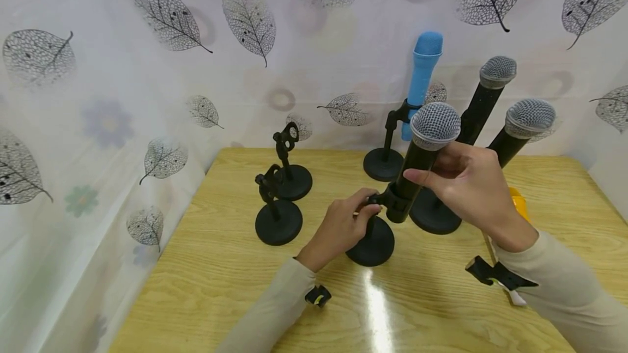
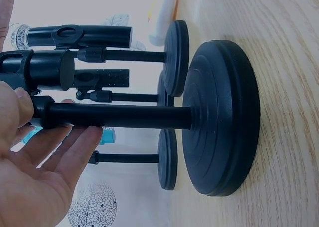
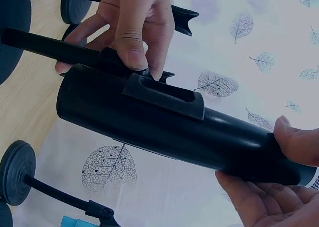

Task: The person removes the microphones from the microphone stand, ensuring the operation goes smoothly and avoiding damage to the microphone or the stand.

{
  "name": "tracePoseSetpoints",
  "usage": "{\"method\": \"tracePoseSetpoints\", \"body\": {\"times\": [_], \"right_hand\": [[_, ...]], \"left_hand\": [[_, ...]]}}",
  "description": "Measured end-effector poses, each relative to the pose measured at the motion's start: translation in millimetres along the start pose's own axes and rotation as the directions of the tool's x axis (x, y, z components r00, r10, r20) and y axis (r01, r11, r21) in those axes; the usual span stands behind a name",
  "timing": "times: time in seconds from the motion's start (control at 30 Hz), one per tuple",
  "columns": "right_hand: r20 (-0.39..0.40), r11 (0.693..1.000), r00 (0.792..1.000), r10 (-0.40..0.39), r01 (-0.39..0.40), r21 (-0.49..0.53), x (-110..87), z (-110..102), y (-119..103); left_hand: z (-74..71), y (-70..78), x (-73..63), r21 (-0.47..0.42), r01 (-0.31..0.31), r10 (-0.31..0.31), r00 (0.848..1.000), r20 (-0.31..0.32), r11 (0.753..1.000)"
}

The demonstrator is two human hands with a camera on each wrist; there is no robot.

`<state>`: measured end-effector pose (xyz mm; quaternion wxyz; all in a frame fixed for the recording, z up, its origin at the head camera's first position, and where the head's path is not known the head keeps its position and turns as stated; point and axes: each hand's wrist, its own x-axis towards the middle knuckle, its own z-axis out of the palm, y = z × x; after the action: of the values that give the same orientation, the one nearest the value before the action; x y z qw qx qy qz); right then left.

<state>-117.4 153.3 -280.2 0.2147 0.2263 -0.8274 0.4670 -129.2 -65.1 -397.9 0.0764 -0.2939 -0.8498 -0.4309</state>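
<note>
My right hand (image 1: pixel 466 184) grips a black microphone (image 3: pixel 149 119) with a silver mesh head (image 1: pixel 435 124) around its body, below the mesh. The lower part of that microphone sits in the clip (image 3: pixel 164 95) of a black desk stand (image 2: pixel 219 117). Thumb and fingers of my left hand (image 1: pixel 345 222) pinch the stand at the joint just under the clip. The microphone tilts up to the right, and the stand's round base (image 1: pixel 370 244) is on the table.
Behind stand a blue microphone (image 1: pixel 421 78) and two black microphones (image 1: pixel 483 102) (image 1: pixel 520 129) on stands. Two bare stands (image 1: pixel 278 222) (image 1: pixel 294 181) are at the left of the wooden table (image 1: pixel 211 287). A yellow object (image 1: pixel 519 203) lies partly hidden behind the right wrist. A leaf-print curtain (image 1: pixel 294 70) hangs behind.
</note>
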Motion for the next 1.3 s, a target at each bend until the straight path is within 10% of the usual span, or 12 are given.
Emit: {"method": "tracePoseSetpoints", "body": {"times": [1.3], "right_hand": [[-0.079,0.999,0.996,0.048,-0.047,0.008,5.4,-18.8,-12.6]], "left_hand": [[-0.2,0.2,-1.2,-0.001,0.005,-0.005,1.000,-0.002,1.000]]}}
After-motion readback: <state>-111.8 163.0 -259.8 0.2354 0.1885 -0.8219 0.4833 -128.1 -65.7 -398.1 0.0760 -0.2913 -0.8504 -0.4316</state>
